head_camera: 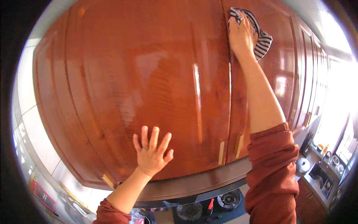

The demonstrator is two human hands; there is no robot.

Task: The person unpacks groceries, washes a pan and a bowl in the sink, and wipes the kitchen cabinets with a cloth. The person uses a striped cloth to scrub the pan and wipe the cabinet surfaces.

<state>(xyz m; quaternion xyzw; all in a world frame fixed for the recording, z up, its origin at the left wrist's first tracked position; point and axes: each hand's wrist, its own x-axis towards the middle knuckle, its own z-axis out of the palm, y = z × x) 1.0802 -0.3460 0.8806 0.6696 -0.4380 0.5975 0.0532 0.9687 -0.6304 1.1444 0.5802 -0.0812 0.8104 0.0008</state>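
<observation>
High on the glossy red-brown wooden cabinet doors (167, 92), my right hand (242, 36) presses a black-and-white striped cloth (263, 46) against the wood. It lies just right of the seam between two doors, with the cloth bunched under and around the fingers. Lower down, my left hand (152, 151) is spread with fingers apart and holds nothing. Its palm faces the middle door, and the fingertips seem to rest on that door. Two pale bar handles, the left one (221, 152) and the right one (239, 145), flank the seam near the doors' lower edge.
Beneath the cabinets is a gas stove (207, 208) with round burners and a red-handled tool (211, 204) on it. A third handle (108, 181) juts out at lower left. To the right are a sink (318, 176), a lidded pot (303, 164) and a bright window (348, 134).
</observation>
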